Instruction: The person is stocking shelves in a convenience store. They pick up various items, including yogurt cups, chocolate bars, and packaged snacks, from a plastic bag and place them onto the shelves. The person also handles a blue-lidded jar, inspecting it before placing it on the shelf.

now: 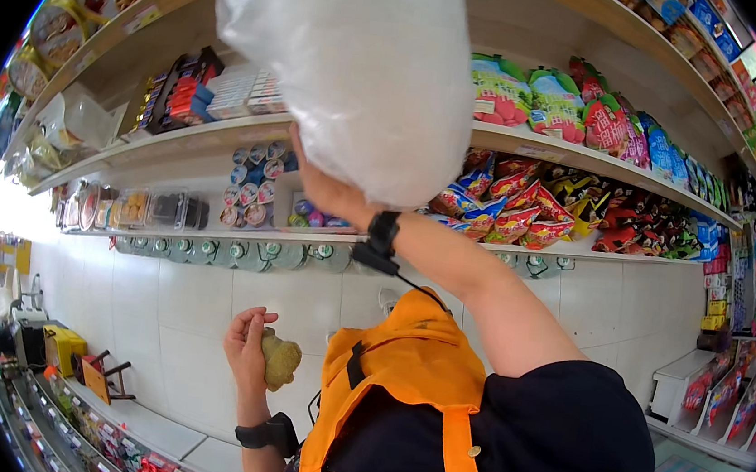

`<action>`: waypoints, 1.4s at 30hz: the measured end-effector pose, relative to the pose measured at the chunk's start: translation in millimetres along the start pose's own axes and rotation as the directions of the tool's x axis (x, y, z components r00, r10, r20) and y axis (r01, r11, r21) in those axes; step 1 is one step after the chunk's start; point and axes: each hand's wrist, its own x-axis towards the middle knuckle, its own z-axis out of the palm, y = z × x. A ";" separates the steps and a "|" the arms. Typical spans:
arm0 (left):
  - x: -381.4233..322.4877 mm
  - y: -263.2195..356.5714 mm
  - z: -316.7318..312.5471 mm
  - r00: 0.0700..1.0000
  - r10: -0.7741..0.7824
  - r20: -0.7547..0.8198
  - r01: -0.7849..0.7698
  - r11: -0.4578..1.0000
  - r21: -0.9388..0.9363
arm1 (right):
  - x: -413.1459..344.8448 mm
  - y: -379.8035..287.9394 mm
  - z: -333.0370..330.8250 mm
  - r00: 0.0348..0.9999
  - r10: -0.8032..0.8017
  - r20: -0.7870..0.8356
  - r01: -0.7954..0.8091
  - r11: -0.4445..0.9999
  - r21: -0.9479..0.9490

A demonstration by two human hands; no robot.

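My right hand [331, 194] is raised in front of the shelves and grips a large, bulging white plastic bag [379, 86]. The bag fills the upper middle of the view, and its contents cannot be made out. Part of that hand is hidden behind it. Lower down on the left, my left hand [250, 346] holds a fuzzy olive-green cloth or plush piece [281, 360] against its palm, fingers curled. An orange apron [406, 368] covers my front, and each wrist wears a black strapped device.
Shelves [258, 132] ahead carry boxes, bagged snacks [558, 106], chip packets [518, 202], small cups [249, 193] and clear food tubs [169, 209]. Large water bottles [240, 253] line the floor beneath. A wooden stool [101, 377] lies at lower left; a white display rack [710, 398] stands right.
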 end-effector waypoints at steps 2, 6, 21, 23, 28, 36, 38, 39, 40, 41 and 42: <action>-0.7 6.8 16.8 1.000 -0.020 0.003 0.020 1.000 -0.015 | -26.1 -6.4 -25.1 0.940 -0.189 0.283 0.169 0.981 0.095; 8.0 14.3 22.6 1.000 -0.014 0.017 0.014 1.000 0.013 | -66.7 15.5 -108.8 0.492 -0.379 0.784 0.004 0.901 0.433; 8.0 4.4 37.8 0.999 -0.042 -0.018 0.042 0.999 0.011 | 38.3 151.4 -288.7 0.936 0.237 0.261 -0.241 0.970 -0.018; -7.2 6.8 35.1 0.996 -0.057 -0.072 0.058 0.998 0.015 | 55.6 173.1 -265.9 0.908 0.249 0.336 -0.255 0.967 -0.024; -47.1 2.3 44.9 0.944 -0.082 -0.318 0.061 0.995 -0.076 | 71.2 208.4 -225.2 0.949 -0.088 0.303 0.169 0.953 -0.252; -80.1 -16.2 121.1 0.888 -0.181 -0.423 0.106 0.975 -0.195 | 104.5 264.8 -234.6 0.678 0.007 0.735 0.252 0.937 -0.241; -82.9 -12.3 135.3 0.879 -0.193 -0.436 0.118 0.974 -0.193 | 121.8 272.3 -230.7 0.722 -0.015 0.691 0.143 0.981 -0.128; -83.4 -9.1 140.7 0.877 -0.196 -0.438 0.124 0.974 -0.188 | 132.1 278.6 -228.0 0.746 -0.016 0.666 0.083 0.994 -0.069; -84.3 -6.7 143.8 0.876 -0.184 -0.446 0.111 0.977 -0.184 | 144.7 283.4 -224.7 0.796 -0.155 0.586 0.208 0.978 -0.024; -85.7 -4.7 145.8 0.874 -0.172 -0.454 0.100 0.979 -0.179 | 158.2 286.0 -217.5 0.762 -0.064 0.644 0.167 0.981 -0.099; -88.4 -2.8 147.4 0.869 -0.161 -0.467 0.089 0.981 -0.173 | 175.5 273.4 -214.8 0.720 0.025 0.693 0.132 0.976 -0.172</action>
